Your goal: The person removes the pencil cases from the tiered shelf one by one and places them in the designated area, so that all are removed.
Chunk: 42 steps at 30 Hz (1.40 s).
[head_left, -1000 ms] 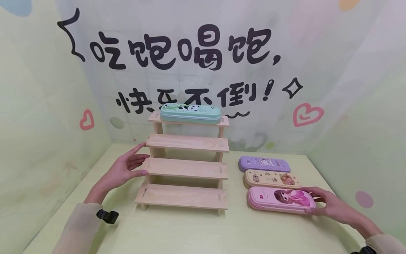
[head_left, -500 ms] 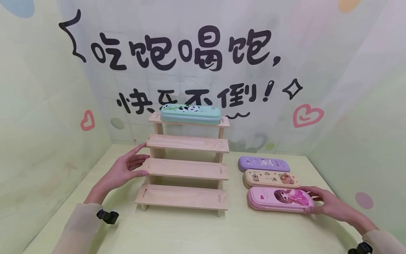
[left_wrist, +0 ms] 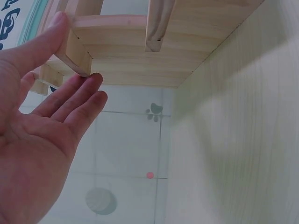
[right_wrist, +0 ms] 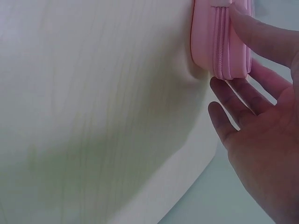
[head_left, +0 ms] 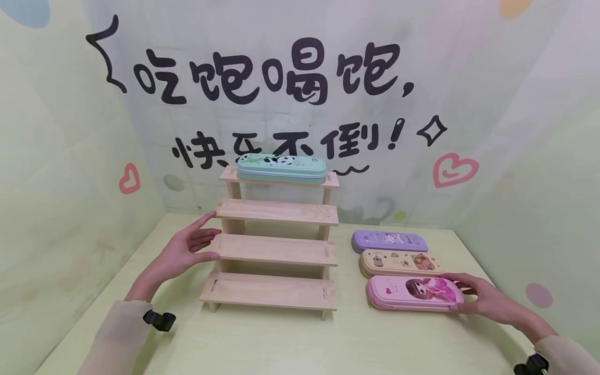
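Note:
At the right of the head view, my right hand (head_left: 487,304) pinches the right end of a pink zip pencil case (head_left: 389,291) printed with a doll-like girl. The right wrist view shows the thumb on its top edge and the fingers along its other side, by the zip. My left hand (head_left: 175,255) touches the left ends of a four-step wooden display stand (head_left: 276,247), thumb and fingers extended. In the left wrist view, its thumb and fingertips reach either side of a board end (left_wrist: 77,53). A mint panda pencil case (head_left: 281,169) lies on the top step.
Behind the pink case lie a cream pencil case (head_left: 398,263) with animal prints and a purple pencil case (head_left: 389,240), in a row on the pale table (head_left: 281,344). Printed cloth walls (head_left: 529,208) close off the back and sides.
The right end of the pink case has shifted slightly back and left with the right hand. The left hand and the stand hold their places.

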{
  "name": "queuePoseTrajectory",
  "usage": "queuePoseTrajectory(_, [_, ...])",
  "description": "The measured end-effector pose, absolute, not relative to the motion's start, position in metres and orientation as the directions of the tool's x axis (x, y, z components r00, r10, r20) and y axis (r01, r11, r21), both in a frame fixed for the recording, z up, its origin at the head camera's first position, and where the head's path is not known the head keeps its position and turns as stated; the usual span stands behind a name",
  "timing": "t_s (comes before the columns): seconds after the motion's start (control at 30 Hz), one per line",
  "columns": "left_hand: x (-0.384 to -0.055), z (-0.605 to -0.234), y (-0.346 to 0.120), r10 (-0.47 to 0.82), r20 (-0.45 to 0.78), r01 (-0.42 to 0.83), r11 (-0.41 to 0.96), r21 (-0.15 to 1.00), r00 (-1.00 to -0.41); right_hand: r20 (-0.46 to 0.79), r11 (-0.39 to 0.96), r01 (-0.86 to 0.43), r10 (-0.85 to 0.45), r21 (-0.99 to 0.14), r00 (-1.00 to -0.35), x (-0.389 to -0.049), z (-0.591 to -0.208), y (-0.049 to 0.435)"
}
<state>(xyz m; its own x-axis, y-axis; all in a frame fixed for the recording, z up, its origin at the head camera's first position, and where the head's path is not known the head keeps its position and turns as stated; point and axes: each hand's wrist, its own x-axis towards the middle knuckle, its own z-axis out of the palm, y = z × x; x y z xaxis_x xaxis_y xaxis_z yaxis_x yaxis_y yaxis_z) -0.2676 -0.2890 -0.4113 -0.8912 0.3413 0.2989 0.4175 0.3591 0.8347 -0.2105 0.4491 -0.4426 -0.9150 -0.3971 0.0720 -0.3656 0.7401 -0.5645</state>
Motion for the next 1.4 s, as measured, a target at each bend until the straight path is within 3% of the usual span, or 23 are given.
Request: queuePoseTrajectory(1.4, [-0.2672,-0.4113,-0.2902,0.342,0.293,0.411,0.354,0.84,-0.893,0.131,0.723,-0.395,-0.395,-0.567,-0.909,-0.206,-0.4471,0.4507])
